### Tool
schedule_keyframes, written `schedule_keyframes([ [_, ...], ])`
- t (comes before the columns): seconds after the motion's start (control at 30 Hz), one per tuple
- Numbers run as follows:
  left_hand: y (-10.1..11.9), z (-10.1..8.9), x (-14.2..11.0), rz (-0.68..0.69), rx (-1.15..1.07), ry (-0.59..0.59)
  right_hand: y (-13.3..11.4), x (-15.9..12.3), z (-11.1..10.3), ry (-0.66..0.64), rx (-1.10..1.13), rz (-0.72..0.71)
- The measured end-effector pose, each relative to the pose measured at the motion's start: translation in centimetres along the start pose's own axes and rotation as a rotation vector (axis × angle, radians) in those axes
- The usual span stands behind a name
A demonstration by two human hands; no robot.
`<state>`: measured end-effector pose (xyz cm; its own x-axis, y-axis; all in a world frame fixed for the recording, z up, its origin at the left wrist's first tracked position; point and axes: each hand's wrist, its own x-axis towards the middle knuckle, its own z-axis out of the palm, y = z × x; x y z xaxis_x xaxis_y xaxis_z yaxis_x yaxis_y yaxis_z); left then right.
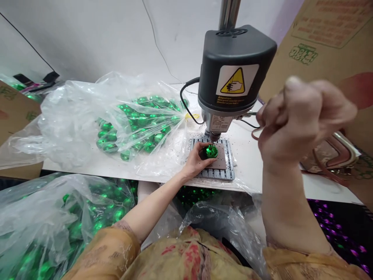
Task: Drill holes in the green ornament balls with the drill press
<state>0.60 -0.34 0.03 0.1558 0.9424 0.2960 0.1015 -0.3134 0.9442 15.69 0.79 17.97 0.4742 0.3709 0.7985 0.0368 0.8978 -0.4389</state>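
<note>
Under the chuck of a black bench drill press (237, 66), my left hand (196, 160) pinches a shiny green ball (211, 151) between thumb and fingers. The ball rests on a brown square board (222, 157) lying on the slotted metal base (230, 171). The drill tip meets the ball's top; whether it has gone in is too small to tell. My right hand (300, 116) is raised at the press's right side, fingers curled closed and blurred. A metal lever (249, 114) runs from the press into that fist, its end hidden by the fingers.
A clear plastic bag of green balls (142, 124) lies on the white table left of the press. Another bag (96, 217) sits below the table edge. Cardboard boxes (326, 23) and a handbag (332, 155) stand at right. Purple balls (335, 233) lie lower right. Dark shavings litter the tabletop.
</note>
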Motion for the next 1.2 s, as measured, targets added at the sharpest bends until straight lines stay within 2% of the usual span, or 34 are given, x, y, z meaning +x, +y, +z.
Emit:
schedule_keyframes([
  [0.13,1.8,-0.1,-1.6,0.080,0.277,0.168,-0.2,2.7,1.4,-0.076,0.017,0.156],
  [0.2,2.4,-0.3,-3.6,0.195,0.420,0.159,0.1,3.2,1.4,-0.070,0.048,0.165],
  [0.27,2.4,-0.5,-6.3,0.350,0.571,0.013,0.4,3.1,1.3,-0.070,0.059,0.148],
  [0.33,2.0,-0.6,-9.0,0.479,0.736,-0.223,0.5,3.0,1.2,-0.082,0.048,0.142],
  [0.4,1.6,-0.7,-11.1,0.526,0.844,-0.411,0.4,2.9,1.2,-0.073,0.043,0.147],
  [0.47,1.6,-1.4,-11.8,0.555,0.829,-0.457,0.3,2.9,1.2,-0.052,0.043,0.149],
  [0.5,1.8,-2.0,-11.6,0.588,0.793,-0.415,0.2,2.9,1.2,-0.047,0.042,0.151],
  [0.53,2.2,-2.9,-11.0,0.624,0.757,-0.323,0.2,2.9,1.3,-0.044,0.039,0.156],
  [0.6,3.0,-5.2,-9.0,0.622,0.721,-0.025,0.2,2.9,1.3,-0.046,0.038,0.168],
  [0.67,3.9,-7.7,-6.7,0.441,0.711,0.318,0.2,2.9,1.2,-0.042,0.042,0.168],
  [0.7,4.3,-8.7,-5.7,0.317,0.688,0.433,0.3,2.8,1.2,-0.038,0.042,0.168],
  [0.73,4.6,-9.4,-4.8,0.219,0.648,0.476,0.3,2.8,1.2,-0.032,0.044,0.164],
  [0.77,4.9,-9.7,-4.2,0.162,0.602,0.432,0.3,2.8,1.2,-0.027,0.045,0.164],
  [0.8,5.1,-9.5,-3.7,0.148,0.555,0.308,0.4,2.7,1.2,-0.020,0.047,0.161],
  [0.9,5.0,-7.4,-2.7,0.183,0.482,-0.199,0.5,2.7,1.2,-0.007,0.051,0.155],
  [0.93,4.8,-6.5,-2.3,0.171,0.487,-0.292,0.5,2.7,1.2,-0.002,0.052,0.151],
  [0.97,4.4,-5.9,-1.6,0.147,0.505,-0.315,0.6,2.7,1.2,0.000,0.051,0.153],
  [1.0,3.9,-5.6,-0.7,0.121,0.534,-0.277,0.6,2.7,1.2,0.000,0.051,0.156],
  [1.07,2.8,-6.0,1.4,0.080,0.609,-0.108,0.5,2.7,1.2,-0.009,0.048,0.165],
  [1.13,1.7,-7.7,3.6,0.021,0.713,0.071,0.4,2.7,1.1,-0.025,0.045,0.170],
  [1.2,0.8,-9.7,5.3,-0.091,0.840,0.152,0.2,2.6,1.1,-0.042,0.042,0.168],
])
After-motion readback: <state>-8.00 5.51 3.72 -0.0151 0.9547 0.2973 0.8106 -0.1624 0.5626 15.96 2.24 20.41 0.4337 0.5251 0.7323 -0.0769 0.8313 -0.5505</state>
